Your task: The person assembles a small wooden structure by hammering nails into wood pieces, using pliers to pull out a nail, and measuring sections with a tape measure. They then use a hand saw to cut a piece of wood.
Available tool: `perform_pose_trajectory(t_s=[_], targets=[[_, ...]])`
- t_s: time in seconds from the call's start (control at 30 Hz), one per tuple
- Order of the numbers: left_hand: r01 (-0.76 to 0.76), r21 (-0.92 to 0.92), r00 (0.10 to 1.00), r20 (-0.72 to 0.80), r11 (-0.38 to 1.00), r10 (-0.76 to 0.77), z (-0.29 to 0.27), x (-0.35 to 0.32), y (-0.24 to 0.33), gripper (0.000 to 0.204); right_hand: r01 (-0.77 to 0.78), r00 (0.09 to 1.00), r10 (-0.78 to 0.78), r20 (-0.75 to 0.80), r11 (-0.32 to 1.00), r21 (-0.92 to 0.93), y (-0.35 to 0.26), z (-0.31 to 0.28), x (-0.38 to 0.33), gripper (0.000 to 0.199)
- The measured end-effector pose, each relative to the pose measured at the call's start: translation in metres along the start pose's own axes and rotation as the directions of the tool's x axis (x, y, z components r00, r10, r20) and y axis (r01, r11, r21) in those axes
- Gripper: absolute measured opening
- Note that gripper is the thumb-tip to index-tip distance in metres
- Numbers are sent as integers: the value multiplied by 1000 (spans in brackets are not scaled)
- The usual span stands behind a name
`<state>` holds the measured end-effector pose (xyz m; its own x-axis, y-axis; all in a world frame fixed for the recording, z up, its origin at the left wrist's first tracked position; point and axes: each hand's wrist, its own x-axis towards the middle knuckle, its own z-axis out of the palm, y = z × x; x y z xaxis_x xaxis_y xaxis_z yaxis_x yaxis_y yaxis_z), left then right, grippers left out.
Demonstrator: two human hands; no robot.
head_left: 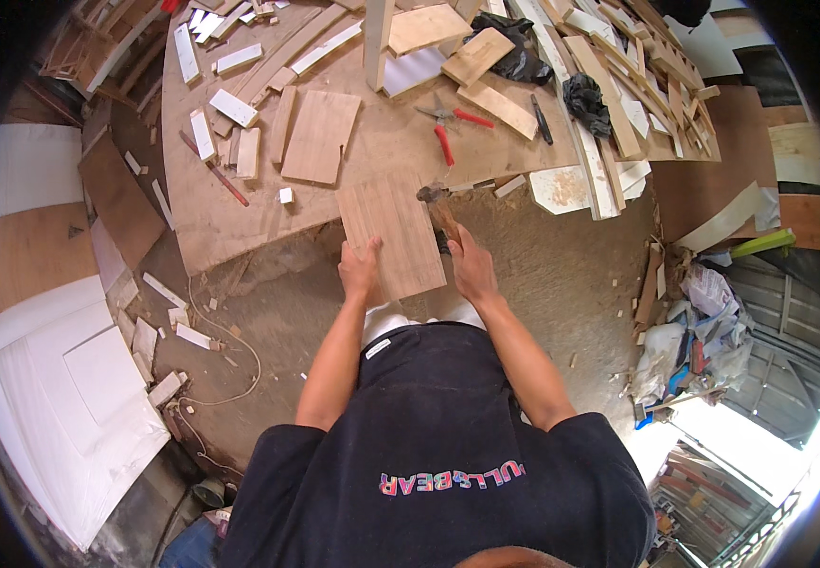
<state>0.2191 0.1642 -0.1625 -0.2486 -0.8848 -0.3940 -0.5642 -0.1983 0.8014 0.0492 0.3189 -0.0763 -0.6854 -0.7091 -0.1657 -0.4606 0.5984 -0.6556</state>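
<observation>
Plywood board (393,232), held at the counter (240,222) edge.
Left hand (360,270) closed on the board's lower left edge; right hand (470,263) wrapped around a hammer (436,210) handle beside the board's right edge. Board's far end rested on the counter; red-handled pliers (450,128) and wood offcuts lay beyond.

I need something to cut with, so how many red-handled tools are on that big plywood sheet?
1: a pair of red-handled pliers lies on the plywood sheet, above the wooden board that the left hand holds. More may be hidden under the offcuts.
</observation>
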Motion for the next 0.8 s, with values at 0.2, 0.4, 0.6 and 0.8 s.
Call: perform_pose_trajectory(t_s=[0.2, 0.4, 0.6, 0.8], targets=[[29, 3, 999, 29, 1000, -29, -4, -4, 11, 56, -67, 995, 68, 78, 998, -21, -13, -7, -6, 47], [27, -13, 999, 19, 1000, -27, -2, -5, 11, 57, -82, 996, 80, 49, 995, 57, -5, -23, -36, 57], [-7, 50, 1000, 1, 999, 7, 3, 4, 12, 59, -148, 988, 145, 50, 987, 68, -8, -33, -70, 56], [-27, 29, 1000, 11, 999, 27, 5, 5, 14, 60, -86, 996, 87, 26, 996, -28, 1, -11, -67, 56]])
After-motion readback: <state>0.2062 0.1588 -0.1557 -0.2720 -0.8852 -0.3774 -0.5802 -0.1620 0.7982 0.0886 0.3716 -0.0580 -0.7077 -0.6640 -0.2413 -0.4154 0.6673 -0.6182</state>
